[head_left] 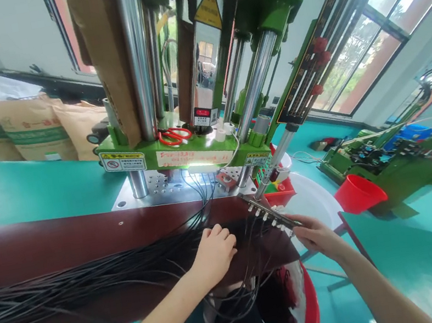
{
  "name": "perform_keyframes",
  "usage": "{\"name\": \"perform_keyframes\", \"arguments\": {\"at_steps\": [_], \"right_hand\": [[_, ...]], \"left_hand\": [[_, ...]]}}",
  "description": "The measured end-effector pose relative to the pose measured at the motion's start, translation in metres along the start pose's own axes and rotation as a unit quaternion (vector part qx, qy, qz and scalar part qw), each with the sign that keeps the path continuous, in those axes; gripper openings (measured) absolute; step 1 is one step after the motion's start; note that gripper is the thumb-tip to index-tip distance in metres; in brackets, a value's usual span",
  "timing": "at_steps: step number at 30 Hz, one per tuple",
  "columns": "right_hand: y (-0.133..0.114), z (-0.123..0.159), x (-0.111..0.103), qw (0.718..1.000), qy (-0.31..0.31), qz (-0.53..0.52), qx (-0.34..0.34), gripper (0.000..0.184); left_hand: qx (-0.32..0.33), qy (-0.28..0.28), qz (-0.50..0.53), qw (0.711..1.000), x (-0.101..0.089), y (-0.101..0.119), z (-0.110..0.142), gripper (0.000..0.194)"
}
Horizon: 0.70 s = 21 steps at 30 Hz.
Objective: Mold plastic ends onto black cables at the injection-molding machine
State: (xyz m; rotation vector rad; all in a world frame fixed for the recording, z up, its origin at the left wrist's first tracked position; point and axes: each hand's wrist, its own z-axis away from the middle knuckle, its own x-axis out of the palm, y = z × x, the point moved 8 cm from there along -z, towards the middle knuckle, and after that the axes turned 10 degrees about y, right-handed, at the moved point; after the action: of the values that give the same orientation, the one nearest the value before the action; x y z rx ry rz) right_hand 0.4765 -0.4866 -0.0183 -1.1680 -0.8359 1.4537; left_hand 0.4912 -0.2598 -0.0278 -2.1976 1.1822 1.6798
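Note:
My right hand (314, 233) grips the near end of a narrow dark metal bar (269, 210), thumb and fingers closed on it. A row of small whitish plugs (265, 217) sticks out along the bar, and its far end reaches the foot of the press. My left hand (215, 248) is over the brown bench, fingers curled down among black cables (133, 262); its fingertips are hidden, so I cannot tell what they hold. Several cables run from the bundle up onto the metal plate (124, 197) of the press.
A green press (213, 148) with steel columns stands ahead, red-handled scissors (174, 135) lying on it. Below the bench is a lined red bin (310, 301). A red bucket (359, 193) and another green machine (391, 158) are at right, paper sacks (32, 127) at left.

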Motion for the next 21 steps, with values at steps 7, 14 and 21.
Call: {"name": "perform_keyframes", "arguments": {"at_steps": [7, 14, 21], "right_hand": [[-0.021, -0.046, 0.029, 0.977, -0.120, 0.176, -0.025, 0.049], [-0.050, -0.101, 0.086, 0.877, -0.251, 0.389, -0.124, 0.030], [-0.057, -0.147, 0.130, 0.862, -0.189, 0.405, -0.240, 0.024]], "left_hand": [[-0.045, -0.066, 0.110, 0.991, -0.014, 0.003, 0.028, 0.018], [-0.094, -0.034, 0.132, 0.986, -0.019, -0.017, 0.027, 0.008], [-0.308, 0.216, 0.435, 0.818, -0.041, -0.107, -0.011, 0.017]]}}
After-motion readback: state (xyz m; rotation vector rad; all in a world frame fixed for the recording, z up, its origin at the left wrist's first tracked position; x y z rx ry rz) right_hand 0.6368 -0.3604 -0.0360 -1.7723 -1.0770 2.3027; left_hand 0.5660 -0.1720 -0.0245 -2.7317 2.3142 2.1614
